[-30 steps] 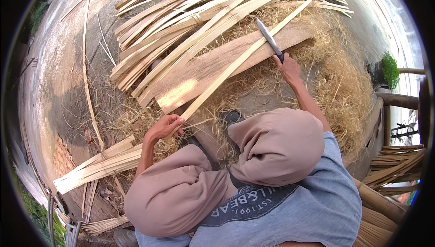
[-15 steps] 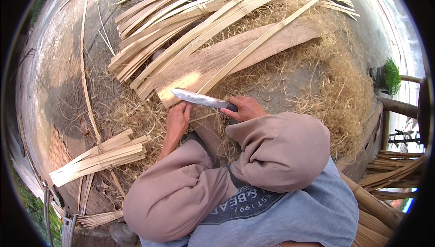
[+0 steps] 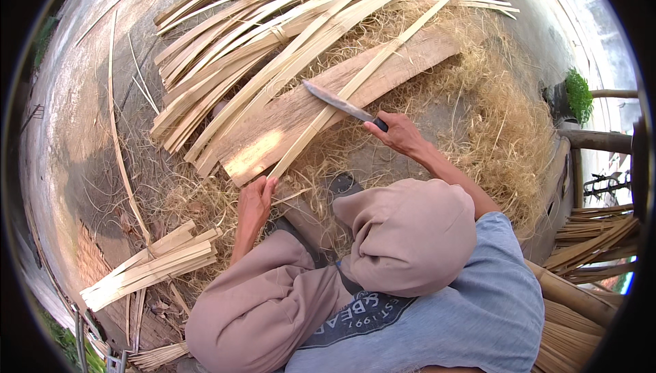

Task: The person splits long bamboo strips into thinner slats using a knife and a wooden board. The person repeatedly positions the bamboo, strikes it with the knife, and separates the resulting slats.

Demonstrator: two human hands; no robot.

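My right hand [image 3: 400, 134] is closed round the dark handle of a knife [image 3: 338, 103]. The blade points up and left, lying across a long pale bamboo strip [image 3: 396, 45] above a wide wooden board [image 3: 277, 118]. At the near end of that strip, my left hand [image 3: 254, 202] pinches it between thumb and fingers. From there the strip runs away to the upper right, over the board. Whether the edge cuts into the strip or only rests on it cannot be made out.
Tied bundles of bamboo strips [image 3: 225, 48] lie beyond the board. Curly shavings [image 3: 506, 140] cover the ground around it. A smaller stack of strips [image 3: 154, 268] is at the lower left. On the right are a green plant [image 3: 578, 96], a pole [image 3: 601, 142] and more strips [image 3: 594, 244].
My right hand has moved up and right with the knife, from in front of the board to over the strip. My left hand has shifted slightly down and now grips the strip's near end.
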